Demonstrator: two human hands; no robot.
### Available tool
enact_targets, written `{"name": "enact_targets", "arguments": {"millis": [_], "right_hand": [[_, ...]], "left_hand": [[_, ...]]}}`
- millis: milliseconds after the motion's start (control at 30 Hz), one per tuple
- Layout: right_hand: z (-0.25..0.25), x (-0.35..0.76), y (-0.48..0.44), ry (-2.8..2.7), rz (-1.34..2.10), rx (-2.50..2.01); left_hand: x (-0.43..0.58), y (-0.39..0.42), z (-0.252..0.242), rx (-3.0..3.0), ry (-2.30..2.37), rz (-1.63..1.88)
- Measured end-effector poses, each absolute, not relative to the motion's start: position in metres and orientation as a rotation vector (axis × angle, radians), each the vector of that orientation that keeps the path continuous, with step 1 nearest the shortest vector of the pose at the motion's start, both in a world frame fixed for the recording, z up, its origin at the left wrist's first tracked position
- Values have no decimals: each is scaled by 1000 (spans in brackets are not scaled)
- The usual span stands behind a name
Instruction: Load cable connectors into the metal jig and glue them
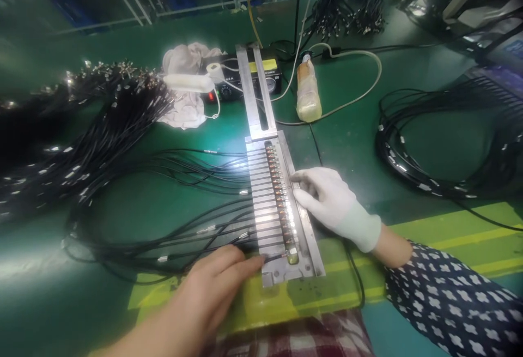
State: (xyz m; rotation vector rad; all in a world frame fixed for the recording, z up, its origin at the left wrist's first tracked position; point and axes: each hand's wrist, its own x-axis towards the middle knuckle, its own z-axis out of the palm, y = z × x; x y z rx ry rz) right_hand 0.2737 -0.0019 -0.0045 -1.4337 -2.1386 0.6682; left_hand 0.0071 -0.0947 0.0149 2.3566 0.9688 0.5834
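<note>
**Head view: both hands at slotted metal fixture**

Left hand (212, 280), bare, lower centre of frame. Fingers extended and pressed together, tips resting on the end of a black cable (274, 258) where it enters the lowest slot of the fixture (286, 278). Thumb hidden, so cannot tell whether the cable is pinched.

Right hand (330, 201), in a white glove, right of centre. Fingers loosely curled, lying on the fixture's right rail; holds nothing. Dotted sleeve behind the wrist.

Fixture: long metal plate running from lower centre up to mid frame. Row of connector ends (280, 193) seated along its channel, one per slot, brightly lit. Seated cables (196, 237) fan out to the left across the green desk (347, 139).

Further out:
- large cable bundle (102, 122), upper left
- coiled cables (429, 171), right
- yellowish bottle (308, 92), lying just right of the fixture's upper bar
- white cloth (186, 84) and a black control box (267, 76), above centre
- yellow strip (449, 226) on the desk, lower right
</note>
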Motion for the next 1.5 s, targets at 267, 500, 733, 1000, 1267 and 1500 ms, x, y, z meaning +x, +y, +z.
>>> {"name": "enact_targets", "arguments": {"millis": [267, 500, 733, 1000, 1267, 1500], "right_hand": [[-5, 274, 0, -2143, 707, -1400], [-3, 274, 0, -2136, 703, -1404], [-3, 274, 1, -2124, 711, -1395], [-4, 274, 1, -2110, 713, -1374], [-5, 272, -1, -2062, 750, -1404], [6, 281, 31, -2012, 575, -1476]], "left_hand": [[16, -85, 19, 2498, 978, 447], [15, -82, 18, 2590, 934, 432], [2, -91, -5, 2629, 923, 358], [2, -108, -16, 2681, 1076, 450], [11, -102, -13, 2714, 1076, 546], [41, -69, -34, 2841, 916, 840]]}}
